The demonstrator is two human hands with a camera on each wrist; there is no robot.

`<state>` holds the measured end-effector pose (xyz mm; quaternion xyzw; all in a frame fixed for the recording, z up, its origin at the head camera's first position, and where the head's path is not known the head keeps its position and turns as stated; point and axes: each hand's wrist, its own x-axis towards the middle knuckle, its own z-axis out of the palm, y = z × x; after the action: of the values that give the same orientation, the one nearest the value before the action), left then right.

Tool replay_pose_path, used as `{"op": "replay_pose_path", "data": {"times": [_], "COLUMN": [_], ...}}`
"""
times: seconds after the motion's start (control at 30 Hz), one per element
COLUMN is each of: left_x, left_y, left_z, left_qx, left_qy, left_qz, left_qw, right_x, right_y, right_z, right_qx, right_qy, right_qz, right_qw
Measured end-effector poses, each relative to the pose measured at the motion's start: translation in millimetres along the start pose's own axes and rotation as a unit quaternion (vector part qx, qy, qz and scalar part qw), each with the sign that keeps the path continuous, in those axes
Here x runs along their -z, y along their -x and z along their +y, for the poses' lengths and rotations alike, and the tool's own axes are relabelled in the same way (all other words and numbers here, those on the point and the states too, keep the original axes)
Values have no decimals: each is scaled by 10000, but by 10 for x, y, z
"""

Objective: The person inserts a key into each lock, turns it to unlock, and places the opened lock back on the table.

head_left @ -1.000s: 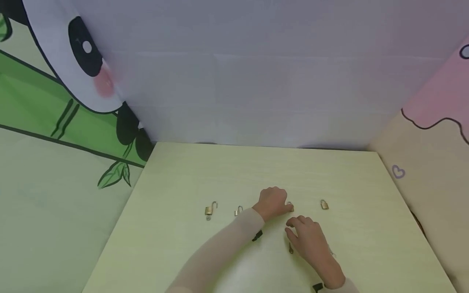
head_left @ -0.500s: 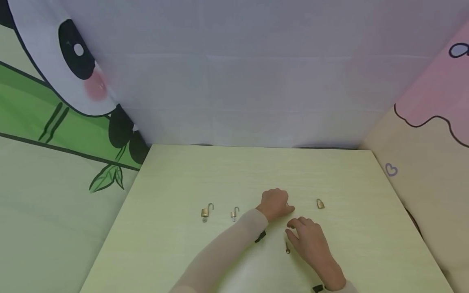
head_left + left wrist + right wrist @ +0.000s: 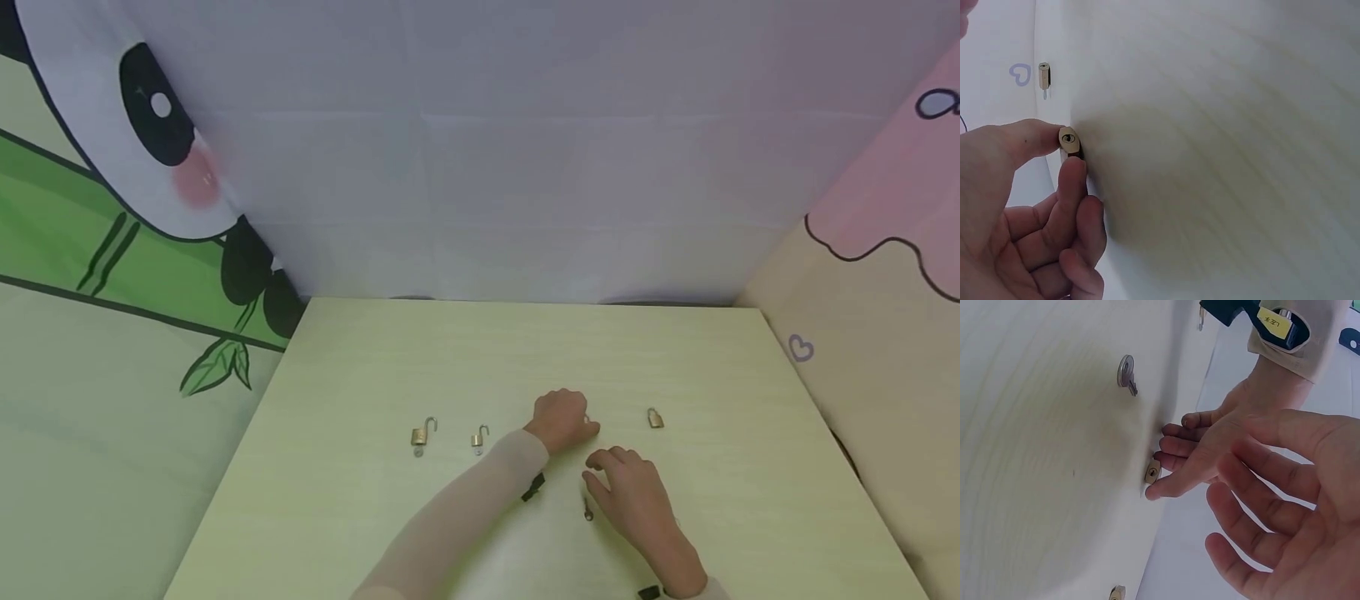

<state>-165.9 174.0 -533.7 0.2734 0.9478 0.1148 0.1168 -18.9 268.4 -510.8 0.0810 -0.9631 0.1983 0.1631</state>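
Observation:
My left hand pinches a small brass padlock between thumb and forefinger, its keyhole face turned toward me. In the right wrist view the same padlock is held at the tabletop, its keyhole showing. My right hand hovers just nearer to me, fingers loosely bent and nothing between them. A silver key with a round head lies on the table beside the right fingertips; the head view shows this key partly behind the thumb side of that hand.
On the left lie two brass padlocks with raised shackles, a larger padlock and a smaller padlock, each with a silver piece at its base. Another padlock, shackle down, lies to the right. Printed cloth walls enclose the pale table.
The head view has shifted slightly, so the table things appear farther left. The left hand now covers more of its padlock; both hands otherwise hold almost the same pose.

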Motion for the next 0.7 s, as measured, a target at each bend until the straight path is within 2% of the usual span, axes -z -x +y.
{"op": "replay_pose_path", "data": {"times": [0.13,0.27,0.47,0.7], "left_x": [-33,23,259,570], "left_y": [-5,20,165,388], "left_z": [-40,-122,-290,-390], "left_qx": [-3,14,-30,-70], "left_qy": [153,244,347,88], "left_qz": [152,196,288,256], "left_qw": [9998,9995,9990,9996], "right_x": [23,39,36,20], "right_y": [13,29,71,124], "right_z": [8,-10,-107,-235], "right_qx": [-40,-24,-152,-159], "right_qy": [87,104,129,158], "right_qz": [61,117,-19,-1], "right_qw": [9999,9999,9998,9997]}}
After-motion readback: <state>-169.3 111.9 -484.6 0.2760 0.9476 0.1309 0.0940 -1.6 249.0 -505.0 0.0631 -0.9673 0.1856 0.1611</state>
